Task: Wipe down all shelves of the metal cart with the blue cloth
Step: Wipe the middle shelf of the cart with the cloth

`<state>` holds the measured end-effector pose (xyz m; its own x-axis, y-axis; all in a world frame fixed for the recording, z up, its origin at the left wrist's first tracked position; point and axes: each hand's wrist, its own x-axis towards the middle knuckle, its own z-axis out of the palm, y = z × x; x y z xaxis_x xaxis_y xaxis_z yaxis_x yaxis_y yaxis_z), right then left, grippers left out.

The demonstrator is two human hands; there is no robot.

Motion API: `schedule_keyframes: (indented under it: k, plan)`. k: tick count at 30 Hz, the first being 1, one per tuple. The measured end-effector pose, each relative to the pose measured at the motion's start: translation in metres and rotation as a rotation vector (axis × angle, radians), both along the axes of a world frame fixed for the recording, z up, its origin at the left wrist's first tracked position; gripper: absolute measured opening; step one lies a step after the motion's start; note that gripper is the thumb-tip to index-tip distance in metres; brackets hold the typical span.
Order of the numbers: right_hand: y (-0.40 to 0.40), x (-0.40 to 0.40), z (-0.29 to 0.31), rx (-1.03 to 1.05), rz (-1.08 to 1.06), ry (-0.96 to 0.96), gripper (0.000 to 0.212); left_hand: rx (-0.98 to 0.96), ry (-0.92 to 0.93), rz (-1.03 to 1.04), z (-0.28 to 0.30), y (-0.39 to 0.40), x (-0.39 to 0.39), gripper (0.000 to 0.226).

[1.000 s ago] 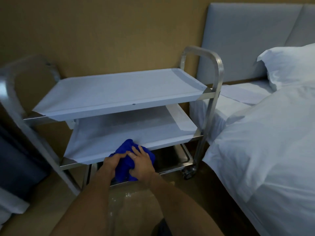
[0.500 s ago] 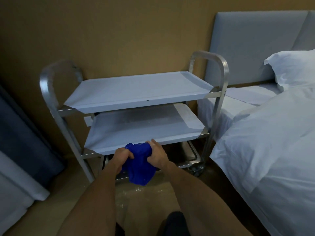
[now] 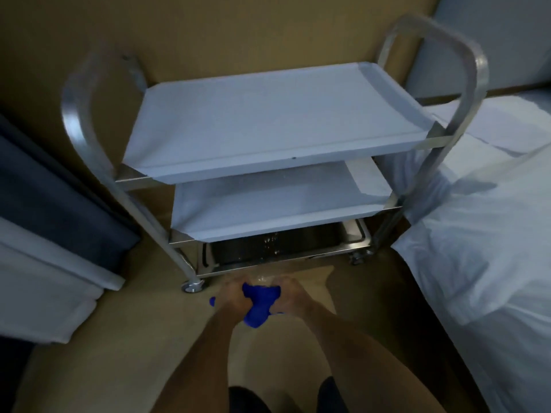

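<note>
The metal cart (image 3: pixel 465 93) stands against the tan wall with three shelves: a pale top shelf (image 3: pixel 268 120), a pale middle shelf (image 3: pixel 268 204) and a dark steel bottom shelf (image 3: pixel 283 248). Low in front of the cart, above the floor, I hold the bunched blue cloth (image 3: pixel 259 305) between both hands. My left hand (image 3: pixel 234 296) grips its left side and my right hand (image 3: pixel 290 296) grips its right side. Part of the cloth hangs down between my wrists. Both hands are blurred.
A bed with white bedding (image 3: pixel 483 248) lies close on the cart's right. A dark curtain (image 3: pixel 53 198) and white fabric (image 3: pixel 44 293) hang on the left. The cart's front caster (image 3: pixel 192 286) sits just left of my hands. My knees show at the bottom edge.
Both hands have pulled the cloth away from the middle shelf's front edge, down and toward me, to in front of the bottom shelf. My view has tilted down and moved back.
</note>
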<state>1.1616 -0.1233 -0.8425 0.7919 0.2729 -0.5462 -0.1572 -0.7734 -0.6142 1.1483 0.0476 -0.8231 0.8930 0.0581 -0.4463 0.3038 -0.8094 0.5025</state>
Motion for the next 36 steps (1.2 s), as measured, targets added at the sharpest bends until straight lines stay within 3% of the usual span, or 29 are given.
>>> schedule_keyframes:
  k: [6, 9, 13, 17, 21, 28, 36]
  plan:
    - [-0.010, -0.035, 0.139, 0.018, 0.021, 0.126, 0.029, 0.060, 0.040, 0.054, 0.120, -0.008, -0.039, 0.027]
    - [-0.013, -0.047, 0.223, -0.096, 0.023, 0.132, 0.027, 0.089, 0.093, -0.006, 0.203, -0.017, -0.055, 0.022]
    - [-0.012, -0.059, 0.330, -0.227, 0.065, 0.122, 0.019, 0.106, 0.144, -0.102, 0.301, -0.024, -0.067, 0.036]
    - [-0.011, -0.059, 0.424, -0.252, 0.096, 0.120, 0.029, 0.079, 0.152, -0.186, 0.389, -0.019, -0.062, 0.018]
    - [-0.009, -0.056, 0.492, -0.272, 0.081, 0.083, 0.019, 0.056, 0.141, -0.252, 0.450, -0.014, -0.050, 0.017]
    - [-0.001, -0.041, 0.542, -0.333, 0.142, 0.094, 0.039, 0.094, 0.087, -0.342, 0.498, -0.007, -0.025, 0.020]
    - [0.000, 0.037, 0.548, -0.315, 0.142, 0.031, 0.050, 0.059, 0.040, -0.273, 0.498, 0.000, 0.047, 0.026]
